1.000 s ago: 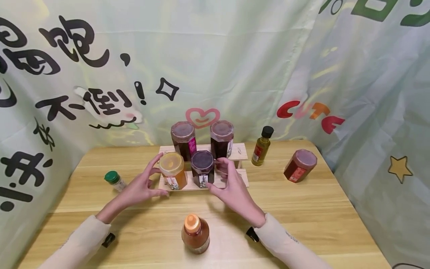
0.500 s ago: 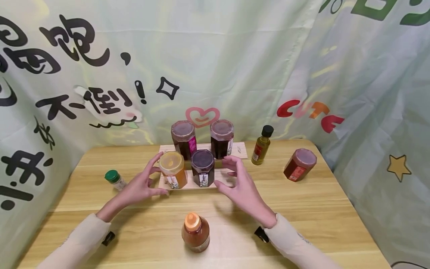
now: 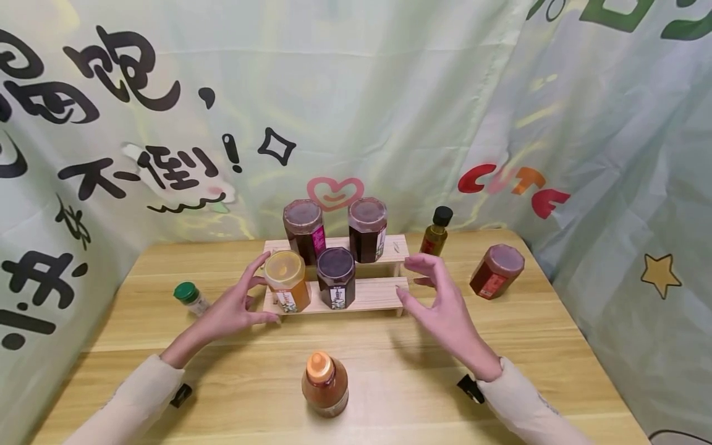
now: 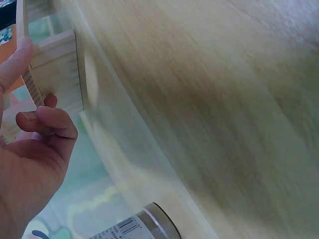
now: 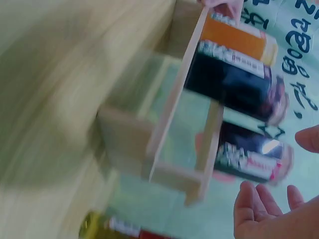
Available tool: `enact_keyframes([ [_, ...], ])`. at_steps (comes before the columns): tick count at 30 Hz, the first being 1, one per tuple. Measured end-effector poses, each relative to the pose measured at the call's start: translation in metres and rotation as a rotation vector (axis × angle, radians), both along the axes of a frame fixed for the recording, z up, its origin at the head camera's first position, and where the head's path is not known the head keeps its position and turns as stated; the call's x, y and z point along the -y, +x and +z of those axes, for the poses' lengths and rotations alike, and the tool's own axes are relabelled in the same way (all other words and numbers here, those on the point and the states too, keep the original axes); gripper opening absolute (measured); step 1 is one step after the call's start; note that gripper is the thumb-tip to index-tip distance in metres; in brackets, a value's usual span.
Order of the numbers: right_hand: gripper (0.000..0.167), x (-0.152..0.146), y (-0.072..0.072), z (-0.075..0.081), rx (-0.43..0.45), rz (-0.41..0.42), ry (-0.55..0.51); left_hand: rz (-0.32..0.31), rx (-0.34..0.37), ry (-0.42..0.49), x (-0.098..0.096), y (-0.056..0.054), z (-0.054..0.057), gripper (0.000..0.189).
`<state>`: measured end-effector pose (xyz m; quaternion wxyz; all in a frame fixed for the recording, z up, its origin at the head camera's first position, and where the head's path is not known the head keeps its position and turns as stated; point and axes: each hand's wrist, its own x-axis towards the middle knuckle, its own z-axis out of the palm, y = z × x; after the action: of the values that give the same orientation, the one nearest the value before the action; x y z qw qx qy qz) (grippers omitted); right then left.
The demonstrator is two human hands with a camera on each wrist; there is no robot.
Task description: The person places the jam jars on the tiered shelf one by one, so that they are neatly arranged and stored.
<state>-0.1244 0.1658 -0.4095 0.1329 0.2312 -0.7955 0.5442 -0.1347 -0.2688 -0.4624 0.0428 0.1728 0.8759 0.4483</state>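
A two-step wooden rack point(image 3: 381, 293) stands on the table. On its lower step are an amber jar point(image 3: 286, 279) at the left and a dark jar point(image 3: 336, 278) beside it. Two more dark jars, one at the left point(image 3: 303, 230) and one at the right point(image 3: 367, 230), stand on the upper step. My left hand point(image 3: 233, 306) holds the rack's left end, with the thumb at the front edge and curled fingertips against the side in the left wrist view. Just off the rack's right end, my right hand point(image 3: 445, 306) holds nothing, its fingers and thumb spread apart.
An oil bottle point(image 3: 434, 240) with a black cap stands behind my right hand, partly hidden. Farther right is a red jar point(image 3: 497, 272). A green-capped shaker point(image 3: 191, 296) stands left, an orange-topped sauce bottle point(image 3: 325, 386) in front. Printed cloth point(image 3: 389, 111) hangs behind the table.
My right hand has moved away from the front dark jar to the right, past the rack's end, and now partly covers the oil bottle. The left hand has stayed in place.
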Motion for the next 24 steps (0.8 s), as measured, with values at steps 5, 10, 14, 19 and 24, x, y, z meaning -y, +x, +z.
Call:
enact_keyframes([
  [5,0.06,-0.024,0.0,0.006,-0.057,-0.053,0.021,0.0,0.003,0.001,0.001,0.001,0.0,0.137],
  [10,0.065,-0.051,-0.003,0.011,-0.093,-0.14,0.021,0.009,-0.004,0.011,0.001,0.002,0.0,0.138],
  [14,0.067,-0.076,-0.005,0.015,-0.082,-0.245,0.032,-0.002,-0.007,0.028,-0.002,0.003,-0.003,0.137],
  [19,0.068,-0.104,-0.009,0.014,-0.066,-0.361,0.048,-0.007,-0.023,0.024,-0.003,0.002,-0.004,0.137],
  [24,0.078,-0.125,-0.018,0.009,-0.049,-0.425,0.097,-0.005,-0.029,0.005,-0.001,0.001,-0.001,0.135],
])
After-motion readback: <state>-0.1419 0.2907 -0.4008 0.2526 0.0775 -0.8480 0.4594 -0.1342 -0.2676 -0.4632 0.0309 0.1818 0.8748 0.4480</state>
